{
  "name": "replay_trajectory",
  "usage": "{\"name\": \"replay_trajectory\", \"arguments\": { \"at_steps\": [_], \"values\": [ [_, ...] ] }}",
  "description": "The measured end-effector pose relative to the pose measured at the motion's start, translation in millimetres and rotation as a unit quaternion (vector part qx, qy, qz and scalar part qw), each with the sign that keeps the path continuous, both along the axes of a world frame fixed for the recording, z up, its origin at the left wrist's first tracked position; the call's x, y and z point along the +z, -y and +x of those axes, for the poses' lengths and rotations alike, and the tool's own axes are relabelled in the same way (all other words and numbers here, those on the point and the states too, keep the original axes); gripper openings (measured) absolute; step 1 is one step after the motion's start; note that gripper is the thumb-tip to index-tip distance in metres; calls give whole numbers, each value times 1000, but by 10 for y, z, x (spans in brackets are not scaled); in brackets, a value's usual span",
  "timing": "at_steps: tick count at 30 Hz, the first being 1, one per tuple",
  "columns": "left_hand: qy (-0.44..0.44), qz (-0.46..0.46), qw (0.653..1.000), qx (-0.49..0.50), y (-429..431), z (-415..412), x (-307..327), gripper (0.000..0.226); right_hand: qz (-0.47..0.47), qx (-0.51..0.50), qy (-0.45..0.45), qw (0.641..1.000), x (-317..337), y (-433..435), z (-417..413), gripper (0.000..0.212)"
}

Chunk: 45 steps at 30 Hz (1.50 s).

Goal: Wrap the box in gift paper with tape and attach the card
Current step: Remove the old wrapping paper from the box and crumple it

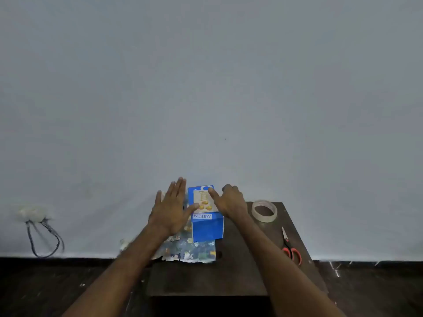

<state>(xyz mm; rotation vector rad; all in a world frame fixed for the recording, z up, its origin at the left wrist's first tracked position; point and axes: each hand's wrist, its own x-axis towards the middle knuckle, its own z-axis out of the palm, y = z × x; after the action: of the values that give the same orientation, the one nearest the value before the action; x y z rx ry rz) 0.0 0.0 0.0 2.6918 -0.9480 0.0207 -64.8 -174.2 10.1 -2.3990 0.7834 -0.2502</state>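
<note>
Both forearms, bare, reach forward over a small dark table [229, 277]; they are the nearest thing to the viewer.

Far left of the left hand, low on the grey wall: a white socket [32, 213] with dark cables [45, 239] looping down to the floor.

Left hand [170, 207]: flat, palm down, fingers straight and pressed together, thumb splayed to the right. The thumb tip touches the near left part of the card. The palm lies just left of the box; cannot tell whether it presses the paper under it.

Gift paper [190, 250]: blue, patterned, lying flat on the table. It runs under the left hand and under the box, with a ragged edge toward the person.

Box [207, 227]: blue, upright on the paper, between the two hands, unwrapped; "MILTON" reads upside down on the near face.

Card [203, 201]: cream with yellow shapes, flat on top of the box, under both thumbs.

Right hand [231, 200]: thumb laid on the far part of the card, fingers curled down over the box's right edge; fingertips hidden.

Right of the right wrist: tape roll [265, 218] flat on the table. Right of the right forearm: scissors [286, 241], red handles toward the person, blades closed.
</note>
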Motion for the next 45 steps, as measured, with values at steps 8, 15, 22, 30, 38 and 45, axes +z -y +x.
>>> {"name": "replay_trajectory", "arguments": {
  "at_steps": [8, 15, 22, 30, 38, 45],
  "values": [
    [-62, 19, 996, -58, 207, 198, -409, 149, 14, -42, -70, 997, -216, -32, 290, 76],
    [-45, 73, 994, -64, 181, 251, -426, 153, -5, -79, 109, 991, -85, -81, 346, 34],
    [-61, 114, 989, -74, 49, 302, -436, 118, -101, 13, -32, 994, -491, 929, -300, 56],
    [-125, 92, 984, -83, 187, 183, -312, 122, -344, 6, -86, 935, -1231, 1001, -600, 56],
    [-95, 162, 979, -84, 266, 170, -292, 103, -239, 105, -67, 963, -1261, 892, -505, 56],
    [-71, 180, 978, -74, 275, 150, -274, 98, -228, 140, -10, 964, -1220, 1066, -611, 32]
  ]
}}
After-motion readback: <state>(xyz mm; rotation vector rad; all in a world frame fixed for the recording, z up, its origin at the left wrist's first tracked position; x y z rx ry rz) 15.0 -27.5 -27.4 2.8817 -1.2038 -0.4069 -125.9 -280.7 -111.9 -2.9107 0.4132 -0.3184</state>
